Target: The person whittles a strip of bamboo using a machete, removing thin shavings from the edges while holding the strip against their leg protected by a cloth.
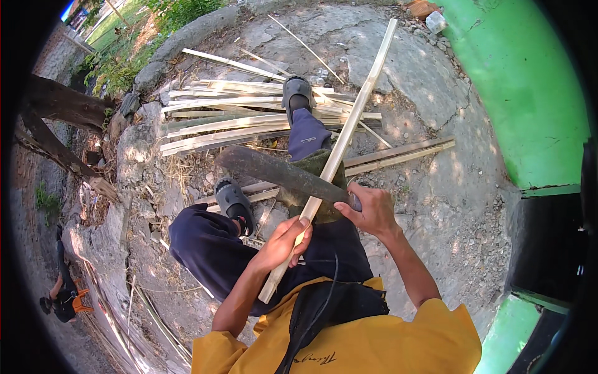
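My left hand [285, 243] is closed around the lower part of a long pale bamboo strip [358, 112], which slants up and to the right from my lap. In my right hand [372, 210] is the handle end of a machete [271, 169]. Its broad dark blade points left and crosses the strip above my left hand; whether the edge bites into it, I cannot tell. Olive-green cloth [321, 165] covers part of my right leg beneath the blade.
Many split bamboo strips [230, 124] lie in a pile around my right shoe [298, 93]. Two longer pieces [411, 153] rest right of my leg. A green wall [523, 93] borders the right, tree trunks [68, 106] the left. Another person [62, 302] is far left.
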`<state>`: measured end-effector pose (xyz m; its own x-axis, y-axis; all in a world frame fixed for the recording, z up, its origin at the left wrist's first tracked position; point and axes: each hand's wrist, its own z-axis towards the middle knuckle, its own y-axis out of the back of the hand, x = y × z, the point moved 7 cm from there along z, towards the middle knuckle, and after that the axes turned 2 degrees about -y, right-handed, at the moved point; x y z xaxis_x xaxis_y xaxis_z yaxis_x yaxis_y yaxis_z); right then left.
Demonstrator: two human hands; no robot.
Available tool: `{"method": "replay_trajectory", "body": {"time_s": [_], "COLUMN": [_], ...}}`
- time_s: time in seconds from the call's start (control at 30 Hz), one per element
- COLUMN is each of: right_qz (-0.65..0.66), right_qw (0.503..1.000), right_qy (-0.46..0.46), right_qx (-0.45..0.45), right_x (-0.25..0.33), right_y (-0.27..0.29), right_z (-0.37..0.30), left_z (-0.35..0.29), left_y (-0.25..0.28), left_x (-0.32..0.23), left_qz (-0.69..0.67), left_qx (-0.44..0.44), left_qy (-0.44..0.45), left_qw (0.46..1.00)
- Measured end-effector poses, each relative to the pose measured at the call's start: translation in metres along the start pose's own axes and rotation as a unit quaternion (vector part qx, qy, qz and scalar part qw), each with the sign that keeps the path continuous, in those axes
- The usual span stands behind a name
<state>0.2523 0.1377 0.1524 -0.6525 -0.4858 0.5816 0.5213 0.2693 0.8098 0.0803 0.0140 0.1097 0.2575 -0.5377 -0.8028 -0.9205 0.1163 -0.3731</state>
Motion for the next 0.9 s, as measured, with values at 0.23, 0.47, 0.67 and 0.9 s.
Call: {"method": "replay_trajectory", "body": {"time_s": [0.23, 0.47, 0.67, 0.9], "right_qz": [0.014, -0.002, -0.001, 0.01], "right_qw": [1.0, 1.0, 0.999, 0.997], "right_qy": [-0.011, 0.013, 0.0, -0.06], "right_qx": [-0.008, 0.004, -0.033, -0.047], "right_x": [-0.006, -0.002, -0.01, -0.037], "right_y": [-0.001, -0.008, -0.001, 0.007], "right_z": [0.004, -0.01, 0.007, 0.028], "left_z": [-0.004, -0.004, -0.011, -0.015], "left_y": [0.001, -0.002, -0.001, -0.006], "left_x": [0.001, -0.001, 0.005, 0.011], "left_qz": [0.003, 0.018, 0.018, 0.034], "left_qx": [-0.023, -0.021, -0.026, -0.039], "left_qy": [0.006, -0.01, 0.004, -0.001], "left_qw": [1.0, 1.0, 1.0, 0.999]}}
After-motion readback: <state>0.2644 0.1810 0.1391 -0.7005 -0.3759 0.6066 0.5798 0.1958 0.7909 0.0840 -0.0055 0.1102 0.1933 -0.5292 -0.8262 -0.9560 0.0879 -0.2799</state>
